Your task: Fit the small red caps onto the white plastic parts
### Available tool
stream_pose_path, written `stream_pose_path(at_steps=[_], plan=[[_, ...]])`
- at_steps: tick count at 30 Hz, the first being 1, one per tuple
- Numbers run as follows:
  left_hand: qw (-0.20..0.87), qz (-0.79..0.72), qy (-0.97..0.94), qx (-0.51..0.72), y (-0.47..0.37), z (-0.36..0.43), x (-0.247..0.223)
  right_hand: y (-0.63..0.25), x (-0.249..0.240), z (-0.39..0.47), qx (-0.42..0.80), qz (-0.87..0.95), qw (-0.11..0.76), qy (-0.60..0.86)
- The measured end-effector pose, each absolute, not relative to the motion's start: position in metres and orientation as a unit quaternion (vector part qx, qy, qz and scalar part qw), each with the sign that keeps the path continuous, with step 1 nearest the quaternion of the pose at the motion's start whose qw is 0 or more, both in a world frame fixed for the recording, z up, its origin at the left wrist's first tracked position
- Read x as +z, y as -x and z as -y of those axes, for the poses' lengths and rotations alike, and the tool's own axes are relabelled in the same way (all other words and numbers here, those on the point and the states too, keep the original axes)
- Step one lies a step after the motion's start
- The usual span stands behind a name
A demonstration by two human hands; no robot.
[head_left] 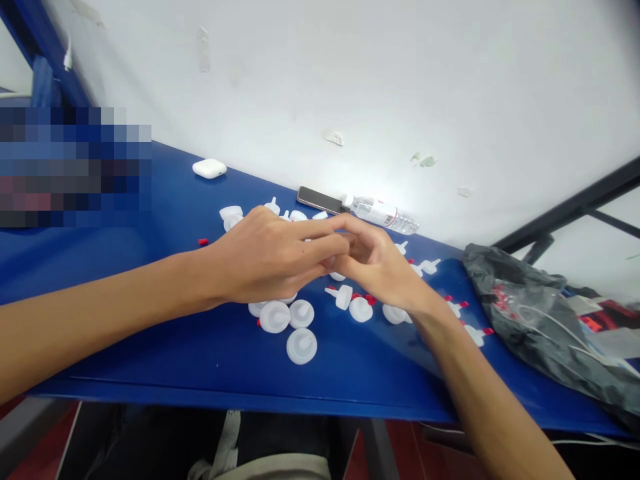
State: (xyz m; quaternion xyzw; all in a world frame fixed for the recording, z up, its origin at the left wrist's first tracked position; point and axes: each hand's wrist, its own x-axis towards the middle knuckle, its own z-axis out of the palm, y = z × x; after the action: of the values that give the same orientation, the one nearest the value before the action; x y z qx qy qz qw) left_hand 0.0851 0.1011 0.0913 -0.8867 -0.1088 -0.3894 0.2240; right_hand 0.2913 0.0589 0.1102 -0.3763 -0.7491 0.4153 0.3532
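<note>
Above the middle of the blue table (165, 353), my left hand (270, 257) and my right hand (383, 267) meet at the fingertips. Both are closed, with fingers bent towards each other; whatever lies between them is hidden. Round white plastic nozzle caps (302, 347) with thin spouts lie in front of and below my left hand. One white nozzle cap (343, 297) rests on its side under my right hand, near small red tips (370, 300). Further right, beside my right forearm, several white nozzle caps (475, 335) carry red tips on their spouts.
Along the wall lie a dark phone (320, 199) and a clear water bottle (383, 212) on its side. A white earbud case (210, 169) is at the back left. At the right, a dark plastic bag (525, 327) holds red pieces. The far left is blurred out.
</note>
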Motion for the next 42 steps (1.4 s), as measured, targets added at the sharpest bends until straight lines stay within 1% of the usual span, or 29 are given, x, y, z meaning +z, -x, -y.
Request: stream_pose_path(at_steps=[12,21,26,33,39,42], plan=[[0.228,0.102,0.893,-0.375,-0.0855,-0.1,0.0882,-0.2915,0.1065,-0.0579,0.451,0.744,0.348,0.348],[0.233,0.096,0.891,-0.377,-0.0875,-0.1008,0.0855,-0.2889,0.1092,-0.0553,0.46,0.74,0.342,0.353],[0.227,0.103,0.9,-0.358,-0.0861,-0.0999,0.0849,-0.286,0.1103,-0.0538,0.439,0.748,0.337,0.366],[0.206,0.112,0.91,-0.343,-0.0855,-0.1041,0.085,-0.2818,0.1072,-0.0552,0.393,0.757,0.352,0.385],[0.18,0.121,0.91,-0.354,-0.0848,-0.1038,0.0892,-0.2838,0.1075,-0.0566,0.369,0.765,0.373,0.373],[0.172,0.134,0.906,-0.362,-0.0839,-0.1022,0.091,-0.2848,0.1082,-0.0576,0.353,0.76,0.381,0.389]])
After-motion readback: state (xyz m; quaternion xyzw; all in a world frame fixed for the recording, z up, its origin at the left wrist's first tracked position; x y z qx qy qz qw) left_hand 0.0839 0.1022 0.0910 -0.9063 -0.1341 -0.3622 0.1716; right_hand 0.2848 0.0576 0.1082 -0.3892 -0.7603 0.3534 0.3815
